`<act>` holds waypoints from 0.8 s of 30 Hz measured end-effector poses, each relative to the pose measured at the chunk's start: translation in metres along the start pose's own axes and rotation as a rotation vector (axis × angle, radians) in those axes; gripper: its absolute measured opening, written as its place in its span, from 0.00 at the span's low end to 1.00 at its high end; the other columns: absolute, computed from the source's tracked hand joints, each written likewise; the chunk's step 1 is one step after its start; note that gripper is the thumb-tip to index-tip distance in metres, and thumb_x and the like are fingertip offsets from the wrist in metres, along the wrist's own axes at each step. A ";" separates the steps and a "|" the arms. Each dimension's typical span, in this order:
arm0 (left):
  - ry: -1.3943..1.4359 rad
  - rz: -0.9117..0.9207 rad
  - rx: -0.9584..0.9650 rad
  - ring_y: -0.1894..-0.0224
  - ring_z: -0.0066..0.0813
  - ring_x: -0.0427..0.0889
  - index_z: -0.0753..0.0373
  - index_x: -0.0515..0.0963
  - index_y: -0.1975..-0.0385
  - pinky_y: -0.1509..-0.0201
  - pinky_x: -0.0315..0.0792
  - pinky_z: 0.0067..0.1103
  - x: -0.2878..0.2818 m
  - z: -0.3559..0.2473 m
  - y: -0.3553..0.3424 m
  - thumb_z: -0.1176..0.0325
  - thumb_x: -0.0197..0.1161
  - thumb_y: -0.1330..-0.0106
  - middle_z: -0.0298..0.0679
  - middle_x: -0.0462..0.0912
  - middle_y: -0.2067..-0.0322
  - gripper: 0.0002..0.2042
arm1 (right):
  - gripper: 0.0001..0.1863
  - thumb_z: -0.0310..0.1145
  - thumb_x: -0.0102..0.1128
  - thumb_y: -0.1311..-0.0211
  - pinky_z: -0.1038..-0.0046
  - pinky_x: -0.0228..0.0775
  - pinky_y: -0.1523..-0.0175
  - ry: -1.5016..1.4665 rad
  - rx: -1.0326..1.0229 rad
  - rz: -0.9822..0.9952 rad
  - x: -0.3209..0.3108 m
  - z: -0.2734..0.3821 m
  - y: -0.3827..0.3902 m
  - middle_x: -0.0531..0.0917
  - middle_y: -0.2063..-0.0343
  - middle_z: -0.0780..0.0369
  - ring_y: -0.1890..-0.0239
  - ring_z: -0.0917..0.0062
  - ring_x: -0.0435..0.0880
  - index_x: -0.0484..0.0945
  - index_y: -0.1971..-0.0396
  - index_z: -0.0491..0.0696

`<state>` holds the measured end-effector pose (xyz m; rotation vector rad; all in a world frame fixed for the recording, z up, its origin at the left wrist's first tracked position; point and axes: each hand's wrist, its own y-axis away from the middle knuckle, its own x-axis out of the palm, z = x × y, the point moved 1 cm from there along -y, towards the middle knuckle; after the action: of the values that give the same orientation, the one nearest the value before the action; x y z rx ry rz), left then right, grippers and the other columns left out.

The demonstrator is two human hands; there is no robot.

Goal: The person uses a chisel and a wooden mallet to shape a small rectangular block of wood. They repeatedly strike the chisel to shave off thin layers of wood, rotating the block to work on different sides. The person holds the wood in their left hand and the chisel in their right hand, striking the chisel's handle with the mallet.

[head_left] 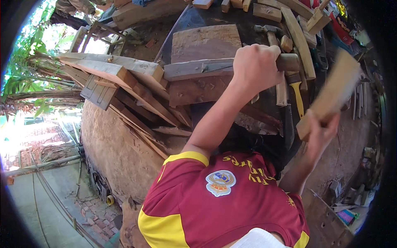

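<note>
My left hand (256, 68) is closed around the thick round wooden handle of a chisel (288, 62). Its handle end sticks out to the right of my fist, and a thin dark blade seems to run left along a greyish wooden bar (194, 70). This bar lies across a broad, rough wooden block (206, 39). Off to the right, my right hand (322, 129) grips the lower end of a wooden mallet-like block (333, 93). That block is tilted, smeared by motion, and apart from the chisel handle.
A hammer (271, 37), a yellow-handled brush (296, 93) and a dark flat blade (289, 130) lie right of the work. Long timbers (136, 89) lean at the left. Wood offcuts (266, 12) lie at the far side.
</note>
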<state>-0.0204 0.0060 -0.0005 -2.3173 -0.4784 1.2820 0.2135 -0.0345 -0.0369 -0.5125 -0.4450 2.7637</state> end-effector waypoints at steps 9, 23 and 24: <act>-0.066 0.004 -0.092 0.76 0.43 0.80 0.58 0.77 0.81 0.71 0.75 0.32 -0.012 0.008 -0.004 0.62 0.66 0.62 0.44 0.79 0.81 0.09 | 0.35 0.28 0.68 0.56 0.68 0.64 0.45 -0.007 -0.108 0.377 0.031 0.013 0.028 0.73 0.52 0.57 0.49 0.72 0.71 0.64 0.45 0.41; 0.173 -0.011 0.140 0.77 0.41 0.80 0.60 0.76 0.80 0.75 0.72 0.30 -0.021 -0.013 0.013 0.65 0.66 0.66 0.41 0.78 0.82 0.12 | 0.37 0.20 0.66 0.56 0.71 0.66 0.46 -0.162 0.148 0.066 0.009 -0.010 0.030 0.73 0.52 0.59 0.51 0.72 0.74 0.62 0.42 0.41; 0.162 -0.012 0.133 0.77 0.40 0.80 0.59 0.76 0.80 0.75 0.72 0.30 -0.021 -0.011 0.012 0.65 0.67 0.66 0.41 0.78 0.81 0.12 | 0.37 0.20 0.66 0.57 0.72 0.66 0.46 -0.155 0.148 0.062 0.009 -0.013 0.030 0.74 0.52 0.59 0.51 0.72 0.74 0.63 0.42 0.40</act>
<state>-0.0210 -0.0171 0.0126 -2.2791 -0.3414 1.0760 0.2037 -0.0557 -0.0613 -0.2825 -0.2600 2.8797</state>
